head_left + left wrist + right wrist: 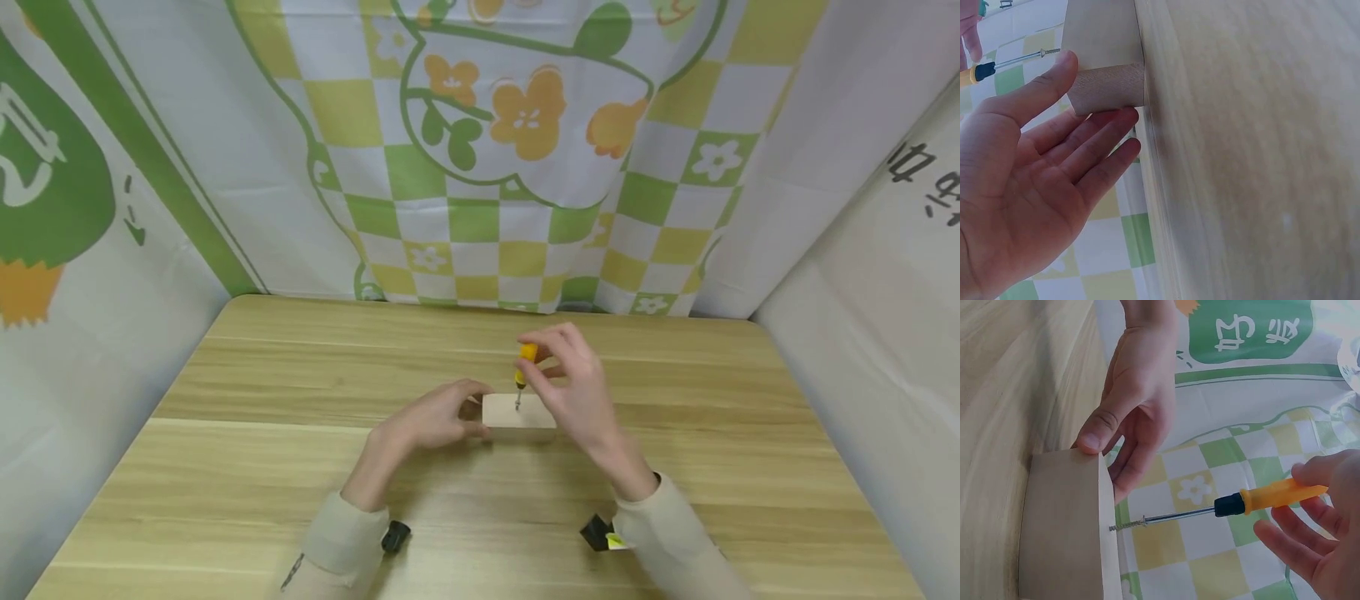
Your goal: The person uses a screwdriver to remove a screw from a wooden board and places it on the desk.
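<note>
Beyond the left edge of the worktop (pixel 247 500), the white cloth (pixel 75 400) carries a green patch with white characters, best seen in the right wrist view: one looks like 好, the other is uncertain. Past the right edge, black characters (pixel 911 162) run out of the head view. Behind the far edge hangs a creased curtain (pixel 472 258), checked in green, yellow and white, with orange flowers. Pale wood grain runs lengthwise along the worktop to its rounded far corners. About midway between its left and right edges lies the block (pixel 501 412), pale, smooth-faced and rectangular, its end rougher in texture. The left hand (pixel 431 417) grasps the block's left end between thumb and fingers. The right hand (pixel 577 392) pinches the yellow handle of the screwdriver (pixel 527 354), which has a black collar and a shiny metal shaft. The shaft meets the head of the screw (pixel 1127 525), threaded and silvery, whose tip is at the block's upper face; how deep it sits cannot be told. Beside the right sleeve (pixel 667 525), a black fitting (pixel 596 533) shows a bright yellow patch.
</note>
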{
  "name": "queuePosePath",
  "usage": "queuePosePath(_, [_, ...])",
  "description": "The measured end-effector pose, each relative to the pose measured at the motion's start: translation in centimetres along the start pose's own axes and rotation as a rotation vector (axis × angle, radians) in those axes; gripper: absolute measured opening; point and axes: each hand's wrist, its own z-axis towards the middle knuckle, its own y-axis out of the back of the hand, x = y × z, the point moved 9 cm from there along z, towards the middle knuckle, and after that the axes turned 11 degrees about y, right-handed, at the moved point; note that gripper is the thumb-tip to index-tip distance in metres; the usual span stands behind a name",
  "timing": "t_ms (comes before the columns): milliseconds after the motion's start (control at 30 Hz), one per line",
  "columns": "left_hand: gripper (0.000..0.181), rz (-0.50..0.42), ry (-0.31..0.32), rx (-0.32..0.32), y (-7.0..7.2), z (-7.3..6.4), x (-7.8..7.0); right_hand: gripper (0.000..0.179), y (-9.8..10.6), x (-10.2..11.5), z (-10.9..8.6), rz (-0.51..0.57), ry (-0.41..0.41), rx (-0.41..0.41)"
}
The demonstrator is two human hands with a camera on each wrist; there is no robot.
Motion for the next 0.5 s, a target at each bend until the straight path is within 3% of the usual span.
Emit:
queuePosePath(133, [0.060, -0.002, 0.000, -0.003, 0.07, -0.06, -0.02, 0.029, 0.21, 0.19, -0.10, -0.048, -0.008, -0.015])
queuePosePath(500, [0.062, -0.003, 0.015, 0.007, -0.05, -0.06, 0.21, 0.024, 0.15, 0.54, 0.17, 0.020, -0.033, -0.048])
